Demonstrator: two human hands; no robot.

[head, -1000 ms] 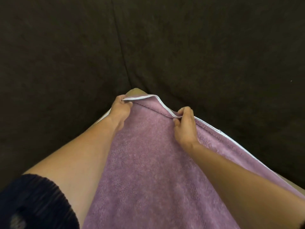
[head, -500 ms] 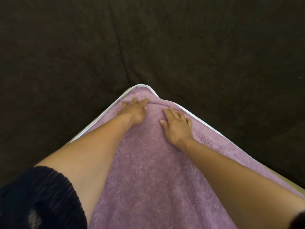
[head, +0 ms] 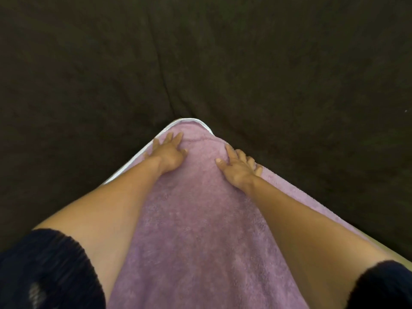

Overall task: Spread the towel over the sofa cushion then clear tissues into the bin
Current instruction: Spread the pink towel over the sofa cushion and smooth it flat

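Since one second ago, both hands have let go of the towel's white-trimmed edge, which they were then pinching, and now lie flat on the cloth; compared with half a second ago they sit slightly further apart, and the rounded corner of the towel lies smoother.

Head view: the purple towel [head: 200, 219] is laid over a pale cushion, whose surface shows only as a thin strip at the lower right edge [head: 396, 255]. The towel's far corner, bordered in white trim [head: 189, 120], points away from the person and meets the dark brown sofa fabric [head: 223, 59] that fills the upper part of the view. A seam or fold in that dark fabric runs down toward the corner.

The left hand [head: 168, 152] is open, palm down, fingers spread, pressing on the towel just inside the left trimmed edge near the corner. The right hand [head: 239, 167] is likewise open and palm down, fingers extended along the right edge of the towel, with the fingertips at or just over that edge. Neither hand grips anything. The two hands are apart, with smooth towel between them.

Both forearms are bare and stretch forward over the towel. Dark sleeves [head: 49, 270] show at the lower left and lower right corners.
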